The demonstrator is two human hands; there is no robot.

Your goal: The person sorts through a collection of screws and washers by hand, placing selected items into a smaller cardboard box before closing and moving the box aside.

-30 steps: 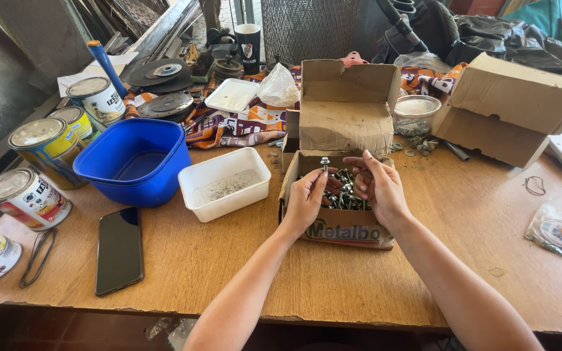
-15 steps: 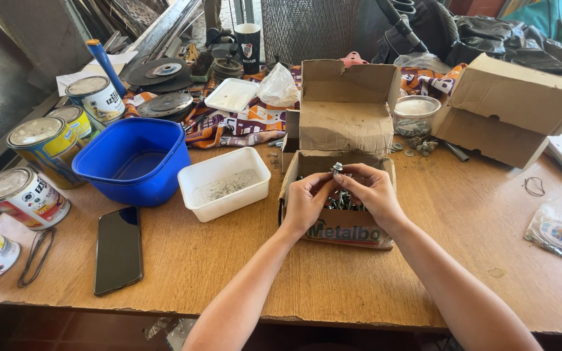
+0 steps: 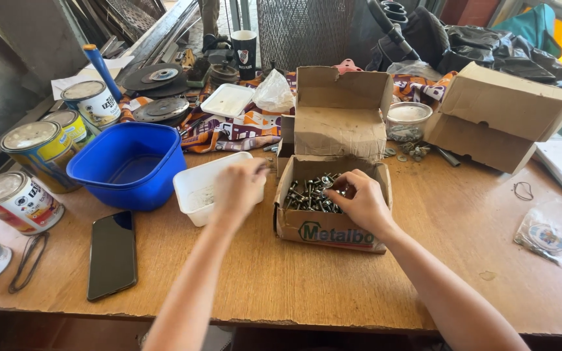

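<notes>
A small open cardboard box [image 3: 323,229] sits in the middle of the wooden table, filled with several metal bolts [image 3: 308,193]. My right hand [image 3: 361,203] reaches into the box, its fingertips pinched on a bolt at the top of the pile. My left hand [image 3: 237,186] is blurred and hangs over the near right corner of a white plastic tray [image 3: 193,190], just left of the box. Its fingers are curled, and what they hold is hidden.
A blue tub [image 3: 128,166] stands left of the tray, with a black phone [image 3: 112,255] in front of it and several paint cans [image 3: 15,198] along the left edge. A closed cardboard box [image 3: 497,118], a clear round container [image 3: 408,120] and a small plastic bag [image 3: 548,229] lie to the right.
Both hands were together over the box, working on one bolt. My left hand has now swung left to the white tray, and my right hand has dropped into the bolts.
</notes>
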